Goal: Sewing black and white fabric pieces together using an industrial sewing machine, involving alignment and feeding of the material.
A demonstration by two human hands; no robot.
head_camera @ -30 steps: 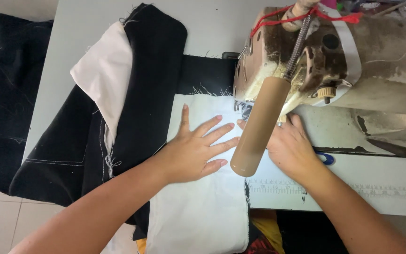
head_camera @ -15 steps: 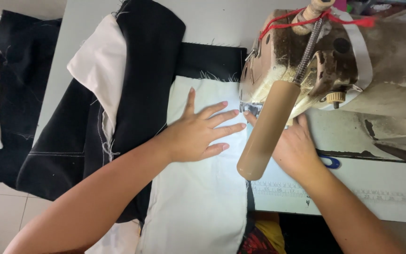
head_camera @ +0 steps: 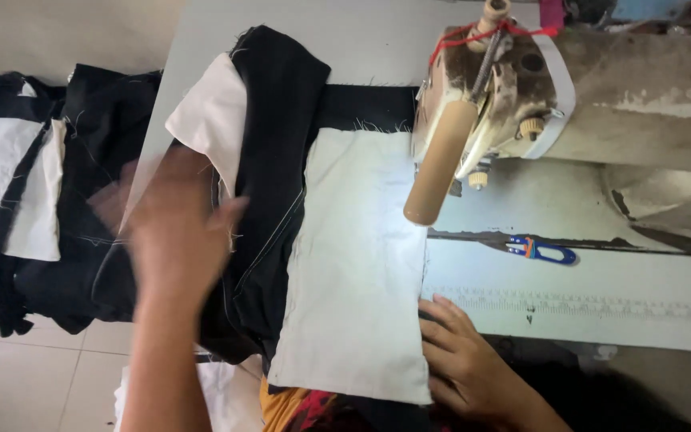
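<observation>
The left hand (head_camera: 173, 240) has lifted off the white rectangular cloth panel (head_camera: 357, 264) and now sweeps, blurred, over the black garment fabric (head_camera: 277, 160) left of that panel; its grip looks open and empty. The right hand (head_camera: 465, 360) has drawn back to the panel's lower right corner, fingers loosely curled, touching the edge without gripping. The panel lies flat on the desk (head_camera: 601, 280), its top edge beside the old beige sewing machine (head_camera: 561, 96). Both hands have left the needle area, so the guiding appears paused.
</observation>
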